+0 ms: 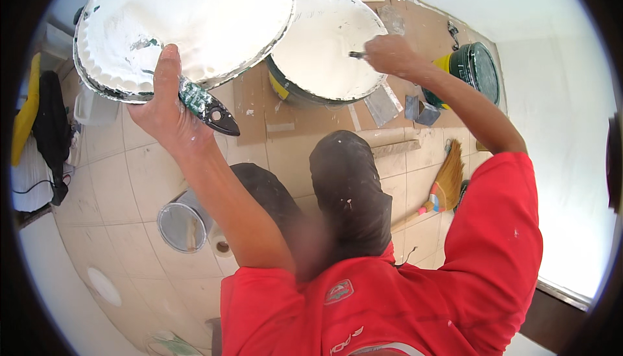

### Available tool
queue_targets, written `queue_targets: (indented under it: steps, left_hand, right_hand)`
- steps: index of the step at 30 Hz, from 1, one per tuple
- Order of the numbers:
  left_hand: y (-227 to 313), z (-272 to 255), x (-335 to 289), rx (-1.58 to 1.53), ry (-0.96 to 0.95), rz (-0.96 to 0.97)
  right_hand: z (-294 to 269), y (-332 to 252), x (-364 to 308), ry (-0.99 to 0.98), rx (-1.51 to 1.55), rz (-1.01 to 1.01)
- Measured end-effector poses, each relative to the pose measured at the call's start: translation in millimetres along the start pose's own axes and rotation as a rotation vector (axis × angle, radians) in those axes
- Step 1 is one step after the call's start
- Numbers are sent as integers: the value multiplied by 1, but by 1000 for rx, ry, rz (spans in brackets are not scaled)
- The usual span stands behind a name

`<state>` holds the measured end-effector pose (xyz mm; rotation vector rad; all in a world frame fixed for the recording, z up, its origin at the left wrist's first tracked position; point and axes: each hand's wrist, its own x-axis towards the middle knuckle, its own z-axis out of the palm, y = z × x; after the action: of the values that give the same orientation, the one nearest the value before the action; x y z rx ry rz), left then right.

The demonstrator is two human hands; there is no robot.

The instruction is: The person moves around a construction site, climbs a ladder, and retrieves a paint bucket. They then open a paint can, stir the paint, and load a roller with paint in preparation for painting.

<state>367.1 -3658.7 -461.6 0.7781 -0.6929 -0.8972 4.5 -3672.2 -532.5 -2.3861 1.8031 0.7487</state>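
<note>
My left hand is closed on the rim of a large round bucket lid, its inside coated with white paint. The thumb lies over the edge, and the fingers are hidden under the lid. A paintbrush with a black handle and paint-smeared ferrule is tucked at that thumb, its handle end sticking out past the rim. Below and right of the lid stands an open bucket of white paint. Over its right rim my right hand is closed around a small dark-ended tool, mostly hidden in the fist.
A closed dark green bucket stands at the right on brown cardboard. Flat metal blades lie beside the paint bucket. A straw broom rests on the tiles, right of my knees. At left are a metal can and a roll.
</note>
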Motion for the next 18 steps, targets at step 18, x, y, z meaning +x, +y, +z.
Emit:
queue_targets:
  steps: [18]
  left_hand:
    - [6,7,-6,-156,0,-57]
  right_hand:
    - [6,-28,26,41,-140,-142]
